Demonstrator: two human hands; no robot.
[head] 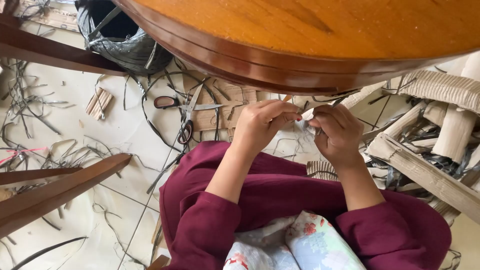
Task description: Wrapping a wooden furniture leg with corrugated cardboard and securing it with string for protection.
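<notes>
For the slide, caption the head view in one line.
Both hands, left hand and right hand, pinch thin strips beneath a wooden table, scissors nearby.

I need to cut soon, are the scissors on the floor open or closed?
Open: the scissors lie with blades spread apart.

Maroon sleeves (210, 225), a floral white cloth (300, 247) (red blossoms), red-handled scissors (182, 112), an orange-brown table (320, 35), grey strips (30, 100).
</notes>
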